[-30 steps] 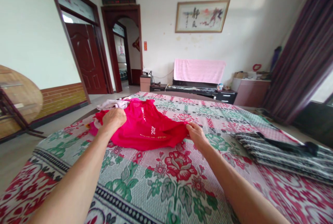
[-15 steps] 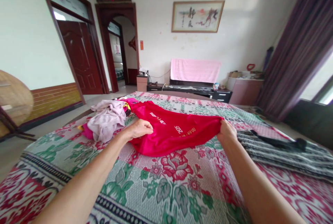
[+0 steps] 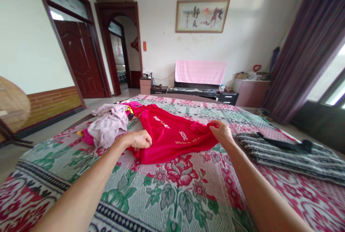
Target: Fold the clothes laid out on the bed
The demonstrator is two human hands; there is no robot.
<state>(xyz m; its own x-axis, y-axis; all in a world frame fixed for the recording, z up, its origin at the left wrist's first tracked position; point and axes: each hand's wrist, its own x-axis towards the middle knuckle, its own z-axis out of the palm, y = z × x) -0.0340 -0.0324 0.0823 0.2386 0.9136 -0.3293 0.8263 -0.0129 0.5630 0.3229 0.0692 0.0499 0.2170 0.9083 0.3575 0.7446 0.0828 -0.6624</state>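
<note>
A red shirt [image 3: 167, 142] with pale printed lettering and "2025" is spread over the flowered cloth in front of me. My left hand [image 3: 140, 140] is closed on its near left edge, fingers curled into the fabric. At the other end my right hand [image 3: 221, 131] pinches the right edge, where the material is lifted and creased. Beyond my left hand lies a heap of clothes, with a pale pink garment [image 3: 109, 124] on top. The far left part of the shirt touches this heap.
The flowered cloth [image 3: 161, 196] covers the wide surface. On the right lies a folded black-and-white striped textile [image 3: 285, 160] with a dark strap [image 3: 291, 144] over it. Farther back stands a low black cabinet [image 3: 228, 99], with a pink towel [image 3: 201, 72] draped above it.
My right hand has moved left and inward with the shirt's edge, so that side is less stretched and more folded. My left hand has shifted slightly left and nearer to me.
</note>
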